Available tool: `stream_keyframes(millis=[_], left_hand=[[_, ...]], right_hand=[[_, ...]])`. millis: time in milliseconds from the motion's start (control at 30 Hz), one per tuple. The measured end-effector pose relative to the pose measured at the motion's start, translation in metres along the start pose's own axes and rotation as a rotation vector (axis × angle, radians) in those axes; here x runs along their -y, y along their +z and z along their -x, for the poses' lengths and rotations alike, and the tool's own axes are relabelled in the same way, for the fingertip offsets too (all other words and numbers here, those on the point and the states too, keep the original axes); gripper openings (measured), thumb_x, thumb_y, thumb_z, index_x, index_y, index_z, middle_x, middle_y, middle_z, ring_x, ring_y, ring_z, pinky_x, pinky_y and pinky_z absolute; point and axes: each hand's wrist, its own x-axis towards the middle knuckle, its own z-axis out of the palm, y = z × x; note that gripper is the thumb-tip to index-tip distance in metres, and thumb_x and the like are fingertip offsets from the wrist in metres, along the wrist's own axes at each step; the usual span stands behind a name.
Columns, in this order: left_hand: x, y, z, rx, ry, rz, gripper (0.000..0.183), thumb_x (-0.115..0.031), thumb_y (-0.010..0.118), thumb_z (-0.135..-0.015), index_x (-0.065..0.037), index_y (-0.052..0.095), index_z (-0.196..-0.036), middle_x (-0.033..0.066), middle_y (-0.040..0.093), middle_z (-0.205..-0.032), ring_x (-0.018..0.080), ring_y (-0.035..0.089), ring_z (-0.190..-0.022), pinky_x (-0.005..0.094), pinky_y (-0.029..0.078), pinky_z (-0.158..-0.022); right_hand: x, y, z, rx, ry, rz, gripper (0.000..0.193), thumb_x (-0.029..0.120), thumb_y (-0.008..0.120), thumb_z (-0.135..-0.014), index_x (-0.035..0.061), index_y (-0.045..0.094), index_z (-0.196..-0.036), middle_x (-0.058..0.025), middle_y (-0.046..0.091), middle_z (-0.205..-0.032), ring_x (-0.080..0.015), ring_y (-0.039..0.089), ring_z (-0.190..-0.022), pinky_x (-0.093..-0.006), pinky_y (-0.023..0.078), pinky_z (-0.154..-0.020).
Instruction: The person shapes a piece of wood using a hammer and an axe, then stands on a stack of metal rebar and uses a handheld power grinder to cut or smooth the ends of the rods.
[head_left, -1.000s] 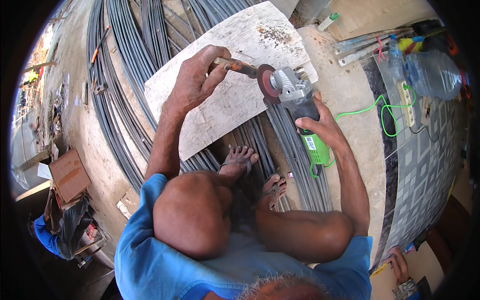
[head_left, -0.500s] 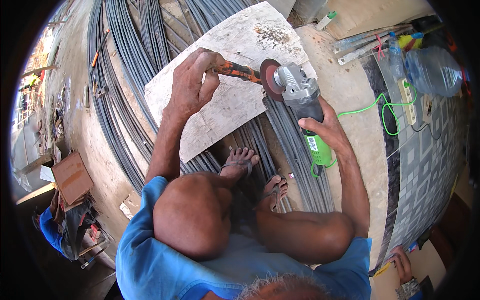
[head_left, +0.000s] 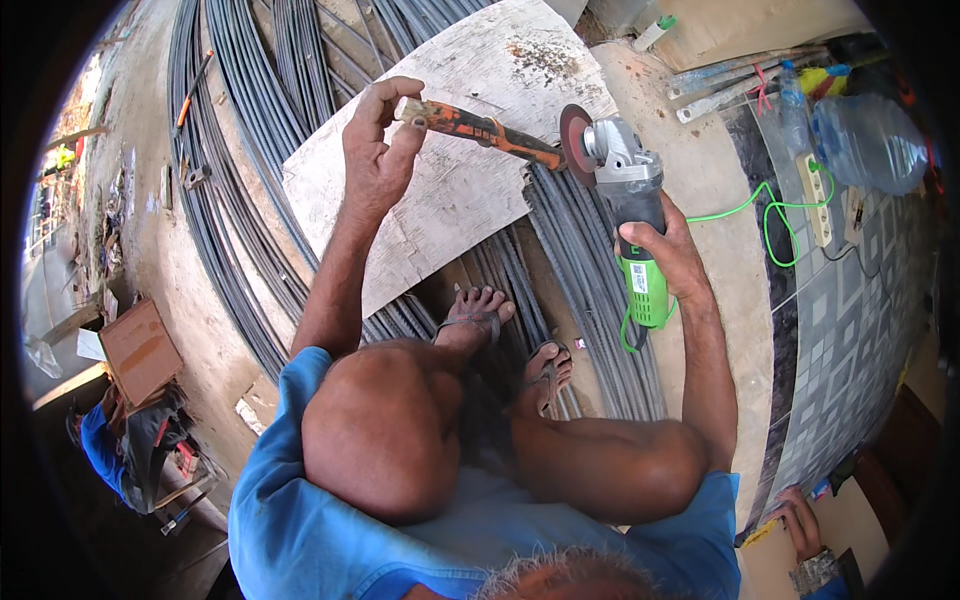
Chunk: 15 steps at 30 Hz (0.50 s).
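My right hand is wrapped round the body of a green, black and silver angle grinder. Its reddish-brown disc stands on edge, facing left. In my left hand is an orange and black tool handle, pinched between thumb and fingers close to its pale, bare end. The handle slants down to the right, and its far end meets or nearly meets the disc; contact cannot be made out. Below both lies a worn whitish board.
Bundles of steel bars run under and beside the board. A green cord leads right to a power strip near a large clear bottle. Another person's hand rests at lower right; a person in blue is at left.
The grinder and handle have shifted slightly right. My left fingers have loosened round the handle's end, so its pale tip now shows.
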Motion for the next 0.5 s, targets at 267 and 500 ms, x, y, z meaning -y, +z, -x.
stream_keyframes(millis=[267, 500], left_hand=[[0.046, 0.054, 0.003, -0.17, -0.457, 0.637, 0.041, -0.044, 0.044, -0.111, -0.007, 0.061, -0.108, 0.0095, 0.071, -0.107, 0.0222, 0.068, -0.108, 0.0405, 0.055, -0.094], [-0.004, 0.012, -0.007, 0.23, -0.351, 0.611, 0.03, -0.033, 0.054, -0.107, -0.004, 0.06, -0.1, -0.0005, 0.056, -0.077, 0.0128, 0.06, -0.073, 0.0326, 0.054, -0.073]], right_hand=[[-0.036, -0.034, 0.002, -0.116, 0.044, -0.484, 0.046, 0.035, 0.071, -0.088, 0.0012, 0.058, -0.117, -0.0133, 0.068, -0.088, -0.0222, 0.071, -0.072, -0.0349, 0.06, -0.062], [-0.041, -0.033, -0.01, -0.262, 0.08, -0.912, 0.054, 0.052, 0.069, -0.087, -0.0005, 0.065, -0.1, -0.016, 0.069, -0.082, -0.0292, 0.069, -0.071, -0.04, 0.059, -0.069]])
